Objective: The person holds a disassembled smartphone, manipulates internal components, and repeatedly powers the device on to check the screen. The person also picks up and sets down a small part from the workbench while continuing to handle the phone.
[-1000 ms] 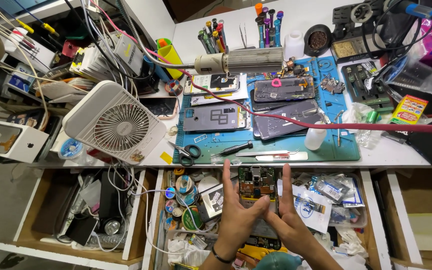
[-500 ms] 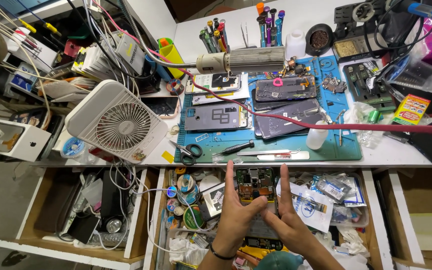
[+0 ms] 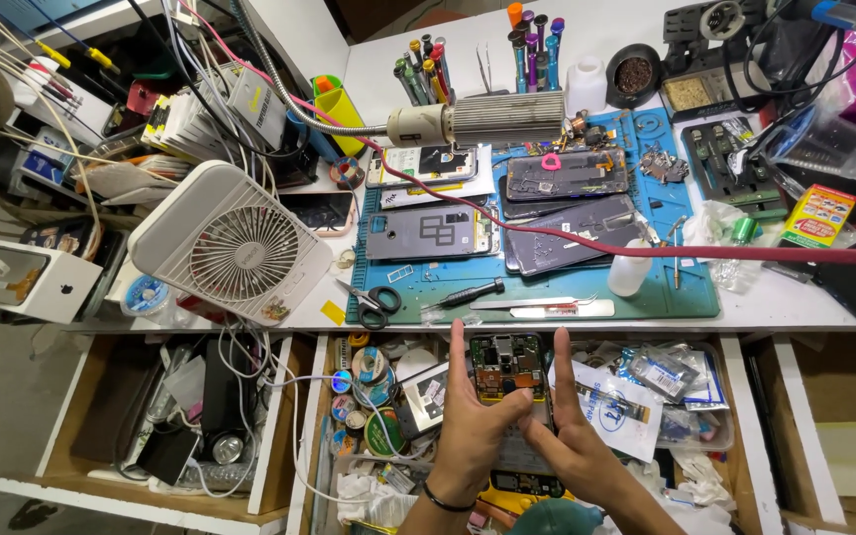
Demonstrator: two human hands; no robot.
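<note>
Head view, the only one on offer. The person holds an opened phone (image 3: 507,369) between both hands, above the open middle drawer (image 3: 735,396) just in front of the bench (image 3: 795,297). The left hand (image 3: 473,421) presses its flat palm and straight fingers against the phone's left edge, thumb across the lower part. The right hand (image 3: 572,431) does the same from the right edge, forefinger pointing up. Both hands are closed on the phone by side pressure only, not wrapped around it.

Risk, in my judgement: the grip is a light squeeze on narrow edges, so the phone could slip and fall into the drawer, which is crowded with tape rolls (image 3: 374,396), plastic bags (image 3: 661,381) and loose parts. A thumb on the exposed board could also smear or shift small components. The red cable (image 3: 705,251) stretched across the bench could snag if the hands lift.

Condition of the phone: its back cover is off. A green circuit board with metal shields shows in the upper half; the lower half is hidden by the hands. It stands roughly upright to the camera.

On the bench, a blue work mat (image 3: 547,287) carries other opened phones, scissors (image 3: 374,300) and a screwdriver (image 3: 468,293). A white fan (image 3: 230,243) sits well to the left.
</note>
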